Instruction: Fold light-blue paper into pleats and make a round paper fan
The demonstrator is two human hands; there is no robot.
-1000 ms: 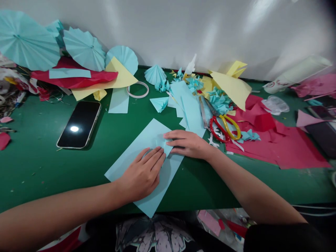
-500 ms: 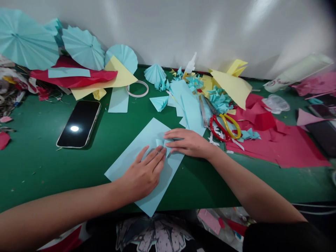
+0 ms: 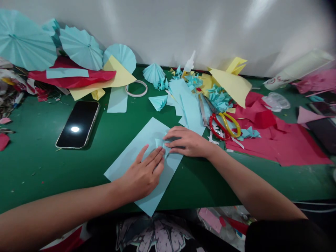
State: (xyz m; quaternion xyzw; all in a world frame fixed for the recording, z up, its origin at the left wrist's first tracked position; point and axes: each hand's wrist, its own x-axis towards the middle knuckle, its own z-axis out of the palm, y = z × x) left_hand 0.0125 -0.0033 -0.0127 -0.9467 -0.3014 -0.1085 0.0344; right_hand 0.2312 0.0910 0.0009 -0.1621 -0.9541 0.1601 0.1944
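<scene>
A small light-blue folded piece of paper (image 3: 159, 142) lies over a larger light-blue sheet (image 3: 133, 155), which is set slantwise on the green table. My left hand (image 3: 145, 173) comes in from the left, back up, its fingertips pressed together on the small folded piece; the little finger stands apart and the thumb is hidden. From the right, my right hand (image 3: 187, 141) pinches the other side of the same piece. Its fingers are bent and cover part of the folds. The two hands' fingertips almost meet.
Scissors (image 3: 224, 126) lie right of my right hand beside blue strips (image 3: 190, 108) and red paper (image 3: 275, 147). A phone (image 3: 78, 124) and a tape roll (image 3: 136, 89) lie to the left. Pleated blue paper fans (image 3: 81, 47) stand along the wall, with a glue bottle (image 3: 189, 63) farther right.
Both hands stay nearly in the same place on the small folded paper, with only slight finger movement. The whole view has shifted a little.
</scene>
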